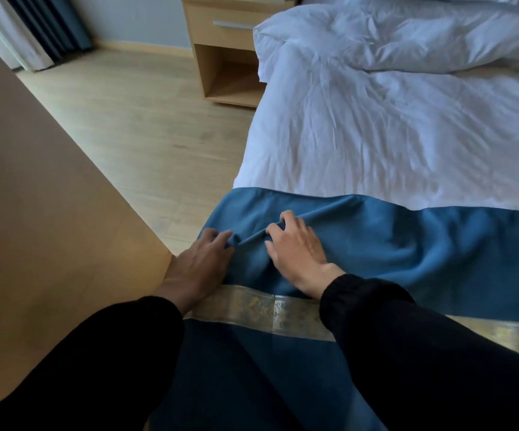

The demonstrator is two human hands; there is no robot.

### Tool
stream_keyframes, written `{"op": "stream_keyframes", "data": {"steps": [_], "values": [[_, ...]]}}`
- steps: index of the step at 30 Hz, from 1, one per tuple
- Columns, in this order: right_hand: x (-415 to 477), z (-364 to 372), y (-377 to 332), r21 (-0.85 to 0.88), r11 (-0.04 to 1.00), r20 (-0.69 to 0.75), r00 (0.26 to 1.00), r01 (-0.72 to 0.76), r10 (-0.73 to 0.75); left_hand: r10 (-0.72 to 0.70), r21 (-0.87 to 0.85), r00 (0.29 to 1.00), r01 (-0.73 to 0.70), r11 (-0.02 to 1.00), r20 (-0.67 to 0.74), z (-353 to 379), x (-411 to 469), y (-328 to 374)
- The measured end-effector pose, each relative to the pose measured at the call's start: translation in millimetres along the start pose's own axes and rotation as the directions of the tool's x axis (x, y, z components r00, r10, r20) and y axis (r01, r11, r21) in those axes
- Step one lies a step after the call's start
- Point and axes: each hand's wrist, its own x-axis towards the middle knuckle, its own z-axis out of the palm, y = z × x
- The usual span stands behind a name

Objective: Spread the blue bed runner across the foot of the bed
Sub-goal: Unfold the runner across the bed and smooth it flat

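The blue bed runner (pixel 423 244) with a gold patterned band lies across the foot of the bed (pixel 392 144), over the white sheet. It is wrinkled near the bed's left edge. My left hand (pixel 199 265) rests at that left corner, fingers pinching a fold of the blue cloth. My right hand (pixel 295 250) lies just to the right of it, fingertips gripping the same raised fold. Both arms wear black sleeves.
A wooden desk or counter surface (pixel 49 213) stands close on the left, its corner almost touching my left hand. A wooden nightstand (pixel 224 57) stands beside the bed's head. A crumpled white duvet (pixel 407 35) lies at the far end. Dark curtains hang at the top left.
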Motion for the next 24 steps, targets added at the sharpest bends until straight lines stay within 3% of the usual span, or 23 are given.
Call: {"op": "stream_keyframes", "data": {"steps": [9, 13, 18, 21, 24], "values": [[53.9, -9.8, 20.6, -0.014, 0.980, 0.028, 0.979, -0.200, 0.201, -0.005, -0.019, 0.998, 0.006, 1.000, 0.060, 5.5, 73.2, 12.1], [64.9, -9.5, 37.6, -0.011, 0.970, 0.106, 0.965, -0.242, 0.241, -0.031, -0.073, 0.997, 0.036, 0.997, 0.076, 6.4, 105.1, 6.5], [86.2, -15.6, 46.6, 0.152, 0.961, 0.116, 0.969, -0.233, 0.216, -0.046, -0.162, 0.993, 0.064, 0.985, 0.111, -0.7, 131.2, 11.9], [103.2, -23.1, 45.3, 0.227, 0.954, 0.113, 0.978, -0.197, 0.175, -0.043, -0.190, 0.977, 0.084, 0.978, 0.209, -5.7, 142.3, 15.9], [114.3, -28.8, 44.0, 0.233, 0.957, 0.105, 0.983, -0.171, 0.150, -0.027, -0.226, 0.974, 0.078, 0.971, 0.223, -7.0, 152.5, 13.9]]}}
